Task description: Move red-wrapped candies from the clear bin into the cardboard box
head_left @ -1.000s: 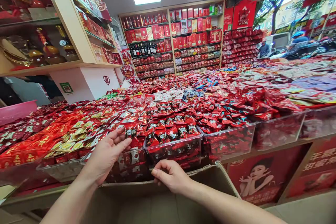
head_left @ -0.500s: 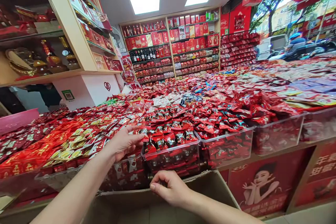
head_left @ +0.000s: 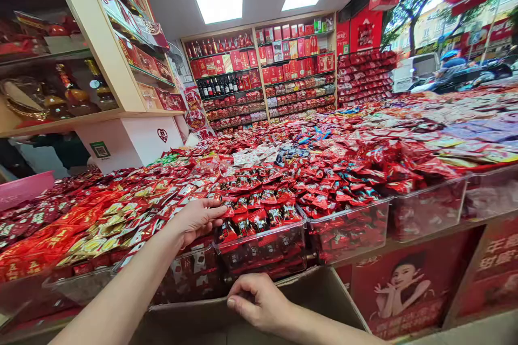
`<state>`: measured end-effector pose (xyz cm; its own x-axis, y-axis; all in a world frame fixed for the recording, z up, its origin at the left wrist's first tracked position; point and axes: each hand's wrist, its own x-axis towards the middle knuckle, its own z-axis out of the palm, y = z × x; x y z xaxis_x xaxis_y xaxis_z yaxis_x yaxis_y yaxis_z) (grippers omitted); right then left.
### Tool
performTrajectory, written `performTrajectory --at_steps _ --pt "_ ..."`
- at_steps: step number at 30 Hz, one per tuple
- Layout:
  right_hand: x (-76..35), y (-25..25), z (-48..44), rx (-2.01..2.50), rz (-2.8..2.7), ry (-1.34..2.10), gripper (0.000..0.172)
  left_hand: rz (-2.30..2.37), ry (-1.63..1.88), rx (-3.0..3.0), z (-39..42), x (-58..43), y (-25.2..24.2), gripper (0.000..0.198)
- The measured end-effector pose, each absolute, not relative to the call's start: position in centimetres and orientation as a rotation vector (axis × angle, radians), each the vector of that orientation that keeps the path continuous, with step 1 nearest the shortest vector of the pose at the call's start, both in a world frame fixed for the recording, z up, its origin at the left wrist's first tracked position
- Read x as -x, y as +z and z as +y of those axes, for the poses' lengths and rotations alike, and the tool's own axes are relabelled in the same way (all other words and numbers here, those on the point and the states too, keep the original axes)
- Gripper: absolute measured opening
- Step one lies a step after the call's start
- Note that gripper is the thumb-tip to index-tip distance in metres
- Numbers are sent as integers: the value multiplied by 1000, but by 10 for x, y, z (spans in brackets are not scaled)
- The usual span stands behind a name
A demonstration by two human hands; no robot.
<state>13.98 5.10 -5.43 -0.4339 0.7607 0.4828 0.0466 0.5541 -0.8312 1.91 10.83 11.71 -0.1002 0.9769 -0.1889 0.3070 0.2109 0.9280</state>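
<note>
My left hand (head_left: 200, 220) reaches over the left rim of a clear plastic bin (head_left: 263, 237). Its fingers are stretched out, and the tips touch the red and black wrapped candies (head_left: 259, 219), which lie in rows on top of that bin. Lower down, my right hand (head_left: 261, 300) hangs over an open cardboard box (head_left: 319, 294) in front of the bin. The fingers there are curled in towards the thumb; whatever they may hold is hidden. Little of the box's inside shows.
More clear bins (head_left: 348, 232) heaped with wrapped sweets run left and right along the counter. A glass-shelved cabinet (head_left: 101, 64) stands at the left, with a pink tub (head_left: 26, 188) below it. Stocked shelves (head_left: 259, 75) line the back wall.
The view has shifted slightly. My left fingertips have moved a little along the candies at the bin's left side. The right hand keeps its curled shape over the box.
</note>
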Motion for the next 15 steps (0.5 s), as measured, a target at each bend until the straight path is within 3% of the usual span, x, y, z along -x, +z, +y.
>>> performTrajectory --at_steps 15 --pt "-140 -56 52 613 -1900 898 15 1943 814 -1919 123 -17 107 39"
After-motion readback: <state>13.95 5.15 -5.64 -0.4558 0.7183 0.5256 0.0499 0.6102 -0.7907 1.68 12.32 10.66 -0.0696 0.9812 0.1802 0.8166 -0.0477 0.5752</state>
